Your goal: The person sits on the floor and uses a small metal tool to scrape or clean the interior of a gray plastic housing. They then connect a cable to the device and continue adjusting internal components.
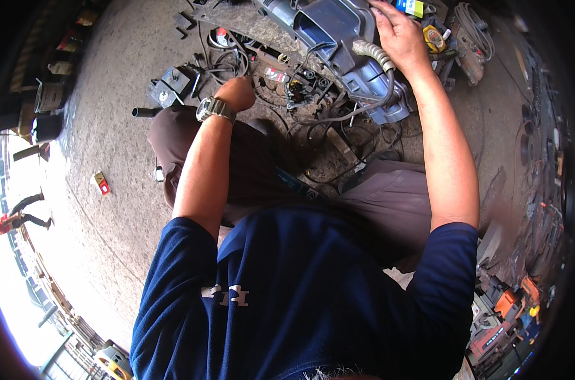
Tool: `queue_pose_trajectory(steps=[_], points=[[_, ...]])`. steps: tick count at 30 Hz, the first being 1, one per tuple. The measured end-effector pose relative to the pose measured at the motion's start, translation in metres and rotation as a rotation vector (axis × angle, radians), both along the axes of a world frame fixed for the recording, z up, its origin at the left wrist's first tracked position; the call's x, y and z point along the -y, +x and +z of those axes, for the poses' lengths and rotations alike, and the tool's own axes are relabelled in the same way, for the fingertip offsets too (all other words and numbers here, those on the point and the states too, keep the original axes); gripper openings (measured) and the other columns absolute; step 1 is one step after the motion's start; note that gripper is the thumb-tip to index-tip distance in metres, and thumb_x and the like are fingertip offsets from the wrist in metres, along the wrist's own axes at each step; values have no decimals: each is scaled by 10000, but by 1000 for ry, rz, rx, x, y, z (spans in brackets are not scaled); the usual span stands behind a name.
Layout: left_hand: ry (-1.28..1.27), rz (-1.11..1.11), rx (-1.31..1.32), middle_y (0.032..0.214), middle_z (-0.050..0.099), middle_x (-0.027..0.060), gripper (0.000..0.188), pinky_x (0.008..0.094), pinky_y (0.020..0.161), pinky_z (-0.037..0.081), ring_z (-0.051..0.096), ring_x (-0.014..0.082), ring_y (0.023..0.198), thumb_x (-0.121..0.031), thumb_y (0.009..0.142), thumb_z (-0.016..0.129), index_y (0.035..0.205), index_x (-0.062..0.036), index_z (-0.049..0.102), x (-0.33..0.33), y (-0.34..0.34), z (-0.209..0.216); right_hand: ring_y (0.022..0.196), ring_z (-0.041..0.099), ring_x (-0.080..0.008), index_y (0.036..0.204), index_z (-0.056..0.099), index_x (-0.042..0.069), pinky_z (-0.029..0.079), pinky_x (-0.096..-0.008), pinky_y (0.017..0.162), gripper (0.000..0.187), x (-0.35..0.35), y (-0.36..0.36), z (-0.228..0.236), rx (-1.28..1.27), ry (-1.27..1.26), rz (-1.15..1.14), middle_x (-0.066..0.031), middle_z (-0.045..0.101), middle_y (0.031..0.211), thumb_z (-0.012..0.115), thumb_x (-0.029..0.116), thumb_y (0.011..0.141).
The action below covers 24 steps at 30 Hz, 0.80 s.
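Note:
A large blue-grey plastic machine housing (341,25) lies tilted on the ground ahead, its hollow side partly showing. A ribbed grey cable sleeve (371,53) with a black cable curves out of it. My right hand (403,39) grips its upper right edge, the fingers laid along the plastic and the thumb bent in. My left hand (238,94), below a metal-banded watch (215,109), is closed in a fist beside black cables (227,63); anything inside it is hidden. Small dark parts (309,82) are scattered between both hands.
A metal block-shaped device (171,87) and a dark tube (145,113) sit at the left. On the right are a yellow tape measure (434,39) and a coiled grey cable (474,31). A red box (102,183) lies farther left. Another person (21,218) is in the distance.

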<state>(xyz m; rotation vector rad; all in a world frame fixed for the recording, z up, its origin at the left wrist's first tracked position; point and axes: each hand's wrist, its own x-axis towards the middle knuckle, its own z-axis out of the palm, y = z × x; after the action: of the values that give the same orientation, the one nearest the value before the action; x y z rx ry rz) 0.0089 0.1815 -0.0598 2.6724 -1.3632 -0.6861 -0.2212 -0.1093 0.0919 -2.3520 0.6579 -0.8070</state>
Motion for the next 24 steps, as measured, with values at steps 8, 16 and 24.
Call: queue_pose_trajectory(steps=[8,16,24], points=[[-47,65,-2,1165,750,284,410,512,1011,565,715,439,1138,-267,889,688,1198,-7,755,2,-3,11,1155,748,-331,1247,742,0,577,-385,1005,284,7,1,-8,54,-88,33,-200,775,1215,604,152,1050],[-317,301,-383,920,815,116,328,333,744,595,759,184,761,-244,948,749,1108,39,796,13,-38,-8,1173,742,-323,1253,739,3,569,-379,1018,281,9,-1,-11,47,-65,21,-197,772,1230,599,141,1053],[-652,758,-623,980,795,101,283,311,739,548,709,157,834,-138,961,759,1159,63,774,23,-109,-54,1176,741,-315,1260,736,6,566,-370,1020,281,5,-3,-5,38,-63,18,-201,770,1234,596,135,1053]])
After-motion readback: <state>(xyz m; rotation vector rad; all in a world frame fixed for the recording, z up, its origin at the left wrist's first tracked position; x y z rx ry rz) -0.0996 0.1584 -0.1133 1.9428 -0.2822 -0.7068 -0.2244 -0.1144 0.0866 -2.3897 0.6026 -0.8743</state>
